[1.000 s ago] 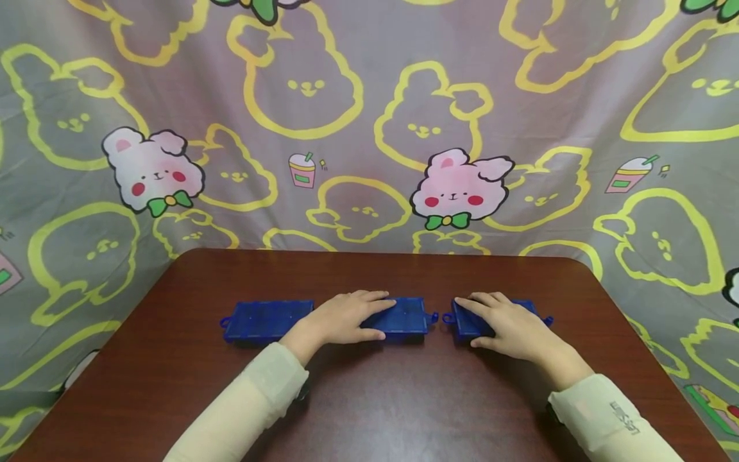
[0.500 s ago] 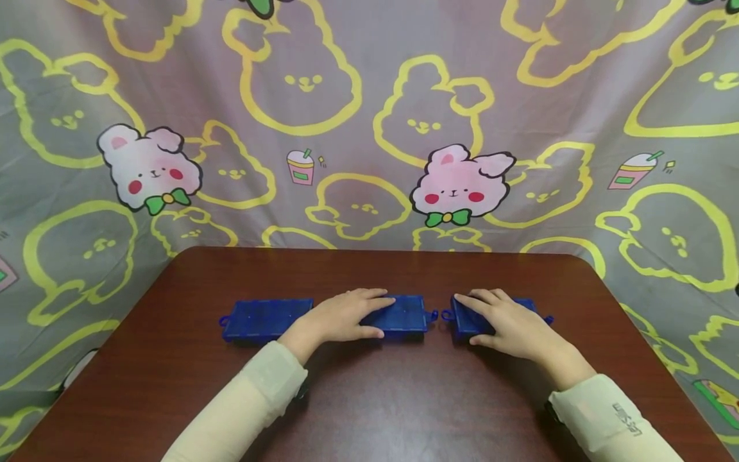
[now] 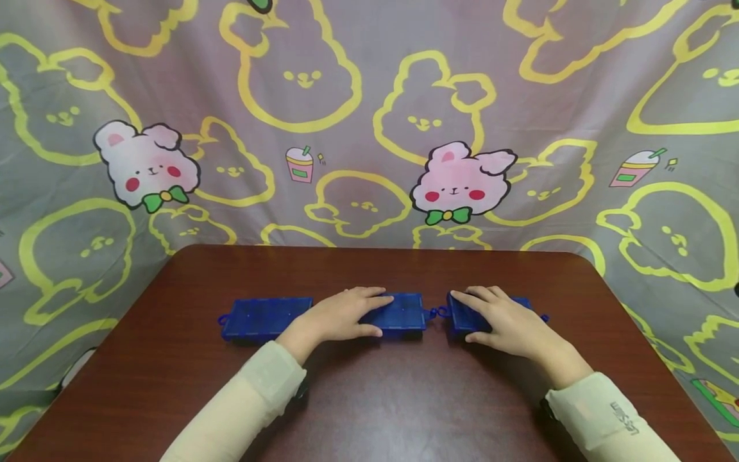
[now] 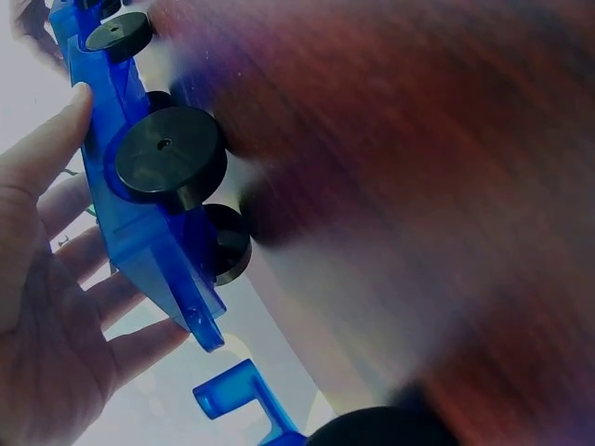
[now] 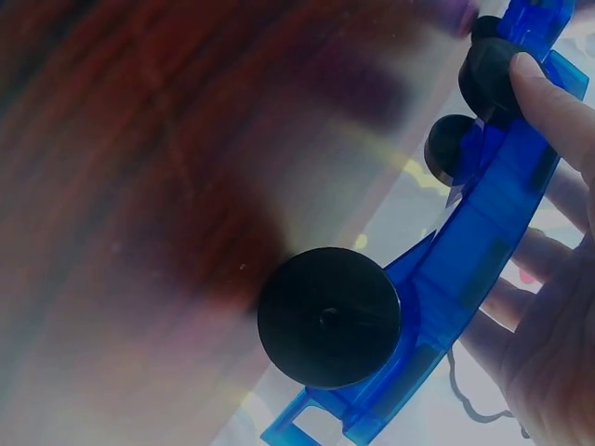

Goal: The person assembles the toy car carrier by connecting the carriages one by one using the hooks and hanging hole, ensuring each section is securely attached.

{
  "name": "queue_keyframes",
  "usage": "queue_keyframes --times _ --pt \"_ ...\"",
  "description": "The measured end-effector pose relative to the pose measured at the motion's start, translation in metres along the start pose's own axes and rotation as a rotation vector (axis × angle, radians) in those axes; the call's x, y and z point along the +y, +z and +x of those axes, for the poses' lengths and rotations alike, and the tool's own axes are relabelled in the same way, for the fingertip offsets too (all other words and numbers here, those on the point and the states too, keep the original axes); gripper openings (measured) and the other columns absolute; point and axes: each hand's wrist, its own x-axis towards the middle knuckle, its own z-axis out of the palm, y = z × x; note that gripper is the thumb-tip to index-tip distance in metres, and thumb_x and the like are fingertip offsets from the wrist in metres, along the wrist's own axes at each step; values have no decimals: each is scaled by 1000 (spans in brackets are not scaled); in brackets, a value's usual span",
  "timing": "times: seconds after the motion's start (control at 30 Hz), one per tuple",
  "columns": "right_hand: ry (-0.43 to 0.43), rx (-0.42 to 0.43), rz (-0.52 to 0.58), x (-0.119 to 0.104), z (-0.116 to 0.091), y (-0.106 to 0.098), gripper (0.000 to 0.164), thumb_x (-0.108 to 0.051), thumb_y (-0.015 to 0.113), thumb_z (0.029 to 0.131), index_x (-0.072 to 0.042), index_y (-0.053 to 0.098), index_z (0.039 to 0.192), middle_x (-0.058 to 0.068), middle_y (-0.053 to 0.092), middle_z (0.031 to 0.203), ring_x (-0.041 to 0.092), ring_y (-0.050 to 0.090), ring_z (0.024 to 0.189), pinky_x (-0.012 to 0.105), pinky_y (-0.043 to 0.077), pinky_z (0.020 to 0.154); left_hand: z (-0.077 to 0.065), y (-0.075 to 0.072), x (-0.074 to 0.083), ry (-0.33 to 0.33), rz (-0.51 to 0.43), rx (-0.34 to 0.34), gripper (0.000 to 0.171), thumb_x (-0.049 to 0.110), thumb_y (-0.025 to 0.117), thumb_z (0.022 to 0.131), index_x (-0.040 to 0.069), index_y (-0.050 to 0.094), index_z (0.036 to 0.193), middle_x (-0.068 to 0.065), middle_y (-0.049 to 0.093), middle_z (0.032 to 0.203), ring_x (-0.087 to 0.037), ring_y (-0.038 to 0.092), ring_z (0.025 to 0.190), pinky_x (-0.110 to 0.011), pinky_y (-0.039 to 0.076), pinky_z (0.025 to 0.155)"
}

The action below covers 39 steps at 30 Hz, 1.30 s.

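Note:
Three blue plastic toy wagons stand in a row on the table. My left hand (image 3: 340,317) holds the middle wagon (image 3: 404,312) from above, thumb on its near side and fingers across to the far side. Black wheels (image 4: 172,156) show under it in the left wrist view. My right hand (image 3: 505,324) grips the right wagon (image 3: 462,316) the same way; in the right wrist view its side (image 5: 479,246) lies between thumb and fingers. The middle wagon's hook (image 3: 430,314) is right beside the right wagon's loop (image 3: 443,311); whether they touch I cannot tell.
The left wagon (image 3: 268,317) stands untouched, its right end hidden by my left hand. In the left wrist view a blue coupling hook (image 4: 228,390) sits apart from the middle wagon's end. A patterned curtain (image 3: 358,147) hangs behind the brown table (image 3: 369,404).
My right hand has slid the right wagon slightly left, narrowing the gap between its loop and the middle wagon's hook. The left hand keeps its hold in about the same place.

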Motion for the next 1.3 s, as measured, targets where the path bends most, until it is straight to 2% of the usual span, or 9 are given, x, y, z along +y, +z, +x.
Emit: queue_keyframes --times 0.7,1.3 --pt "-22 11 -7 -7 10 1 80 -39 82 81 -20 46 150 17 54 140 37 51 126 54 55 89 0 2 -1 14 4 2 67 45 65 94 22 42 152 -8 36 160 -29 37 147 -52 35 117" --pt "-25 -10 -15 -3 14 6 79 -40 81 81 -21 47 149 18 54 140 37 51 125 54 56 89 2 2 -3 13 17 -4 67 46 66 94 23 42 152 -7 36 160 -28 38 147 -49 35 117"
